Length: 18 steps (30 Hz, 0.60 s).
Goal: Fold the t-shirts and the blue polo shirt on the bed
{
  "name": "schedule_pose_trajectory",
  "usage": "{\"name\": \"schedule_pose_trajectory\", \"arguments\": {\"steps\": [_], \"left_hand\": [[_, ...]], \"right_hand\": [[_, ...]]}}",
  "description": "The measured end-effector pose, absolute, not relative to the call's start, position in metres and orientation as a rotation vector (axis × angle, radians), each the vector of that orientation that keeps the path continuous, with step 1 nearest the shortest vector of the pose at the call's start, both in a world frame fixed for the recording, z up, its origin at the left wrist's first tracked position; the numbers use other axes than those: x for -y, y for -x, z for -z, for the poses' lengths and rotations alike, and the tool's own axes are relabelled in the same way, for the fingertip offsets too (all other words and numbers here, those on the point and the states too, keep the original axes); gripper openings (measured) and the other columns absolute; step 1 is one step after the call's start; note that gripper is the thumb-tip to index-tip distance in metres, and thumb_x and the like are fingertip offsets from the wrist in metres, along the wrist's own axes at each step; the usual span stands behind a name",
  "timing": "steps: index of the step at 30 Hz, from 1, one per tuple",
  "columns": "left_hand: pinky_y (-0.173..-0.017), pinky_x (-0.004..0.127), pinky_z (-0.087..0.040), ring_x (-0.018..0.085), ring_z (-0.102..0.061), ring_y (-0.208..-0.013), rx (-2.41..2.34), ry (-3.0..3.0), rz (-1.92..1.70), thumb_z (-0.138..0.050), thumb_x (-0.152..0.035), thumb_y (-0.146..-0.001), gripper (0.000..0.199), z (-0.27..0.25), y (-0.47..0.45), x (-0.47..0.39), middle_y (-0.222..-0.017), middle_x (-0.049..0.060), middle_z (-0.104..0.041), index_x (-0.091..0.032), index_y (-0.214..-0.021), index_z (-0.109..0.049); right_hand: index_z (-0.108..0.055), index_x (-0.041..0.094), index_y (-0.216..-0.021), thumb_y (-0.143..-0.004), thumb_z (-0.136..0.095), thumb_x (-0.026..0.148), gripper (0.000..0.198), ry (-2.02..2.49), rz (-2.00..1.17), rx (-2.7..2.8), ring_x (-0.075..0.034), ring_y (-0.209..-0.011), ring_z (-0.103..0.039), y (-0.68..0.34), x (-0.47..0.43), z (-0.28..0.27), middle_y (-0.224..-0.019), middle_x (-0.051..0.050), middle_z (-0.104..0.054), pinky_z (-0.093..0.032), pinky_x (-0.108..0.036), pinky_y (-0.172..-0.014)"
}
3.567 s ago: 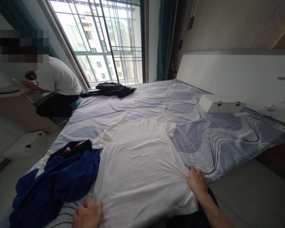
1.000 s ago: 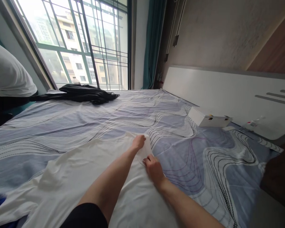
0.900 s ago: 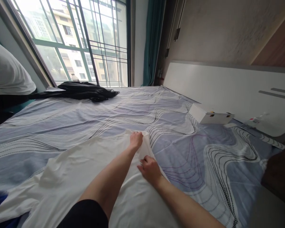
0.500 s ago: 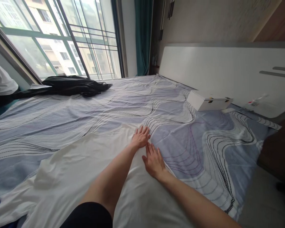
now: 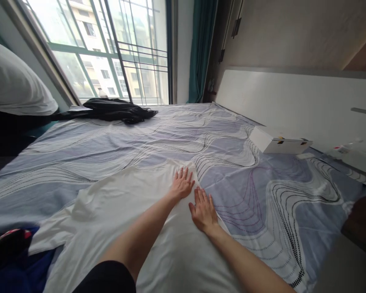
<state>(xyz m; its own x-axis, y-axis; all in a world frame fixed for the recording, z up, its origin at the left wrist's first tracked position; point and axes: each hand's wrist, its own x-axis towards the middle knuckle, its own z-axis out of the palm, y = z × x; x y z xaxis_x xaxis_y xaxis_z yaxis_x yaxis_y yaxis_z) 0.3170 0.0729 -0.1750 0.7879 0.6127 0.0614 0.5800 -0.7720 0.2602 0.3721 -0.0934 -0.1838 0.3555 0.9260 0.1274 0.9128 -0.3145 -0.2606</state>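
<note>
A white T-shirt [image 5: 116, 211] lies spread over the patterned bedsheet [image 5: 247, 215], one sleeve reaching out to the left. My left hand [image 5: 183, 184] rests flat on the shirt near its far right part, fingers spread. Just to the right and a little nearer, my right hand [image 5: 203, 209] lies flat along the shirt's right edge, fingers stretched out and thumb apart. Neither hand grips the cloth. Part of the shirt is hidden under my forearms.
A white box [image 5: 280, 140] with dark clasps stands by the white headboard [image 5: 286, 95], near a clear plastic bottle [image 5: 344, 149]. Black clothing [image 5: 116, 110] lies by the window. At far left, a person in a white top [image 5: 18, 81] leans in. Dark blue cloth [image 5: 21, 264] is at lower left.
The view has turned left, so more of the other person and the blue cloth shows. My left hand has drawn slightly nearer over the shirt with its fingers more spread. Both hands stay flat.
</note>
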Motion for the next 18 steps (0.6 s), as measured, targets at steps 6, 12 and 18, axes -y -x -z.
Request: {"name": "schedule_pose_trajectory", "arguments": {"steps": [6,12,18], "left_hand": [[-0.125,0.058,-0.018,0.031,-0.017,-0.157,-0.906,-2.766,-0.274,-0.026,-0.053,-0.103,0.062,0.179,-0.220,0.012,-0.169,0.008,-0.024,-0.027,-0.158,-0.036],[-0.125,0.059,-0.021,0.032,-0.019,-0.156,-1.399,-2.573,-0.337,-0.038,-0.049,-0.101,0.059,0.175,-0.077,0.082,-0.168,0.008,-0.025,-0.031,-0.157,-0.039],[-0.112,0.033,-0.044,0.019,-0.060,-0.127,-1.629,-2.312,-0.431,-0.034,-0.027,-0.102,0.043,0.136,0.002,0.030,-0.134,0.009,-0.067,-0.026,-0.130,-0.066]], "right_hand": [[-0.027,0.014,-0.162,-0.104,-0.030,0.039,0.063,2.440,-0.067,1.671,-0.027,-0.156,-0.018,-0.375,0.093,0.188,-0.169,-0.009,-0.018,-0.012,-0.051,-0.125],[-0.025,0.005,-0.160,-0.103,-0.026,0.043,0.069,2.572,-0.025,1.582,-0.031,-0.156,-0.014,-0.362,0.092,0.184,-0.169,-0.013,-0.016,-0.006,-0.057,-0.124],[-0.033,0.004,-0.158,-0.099,-0.037,0.036,0.067,2.239,-0.008,1.756,-0.036,-0.156,-0.007,-0.238,0.055,0.153,-0.169,-0.016,-0.014,-0.008,-0.058,-0.124]]}}
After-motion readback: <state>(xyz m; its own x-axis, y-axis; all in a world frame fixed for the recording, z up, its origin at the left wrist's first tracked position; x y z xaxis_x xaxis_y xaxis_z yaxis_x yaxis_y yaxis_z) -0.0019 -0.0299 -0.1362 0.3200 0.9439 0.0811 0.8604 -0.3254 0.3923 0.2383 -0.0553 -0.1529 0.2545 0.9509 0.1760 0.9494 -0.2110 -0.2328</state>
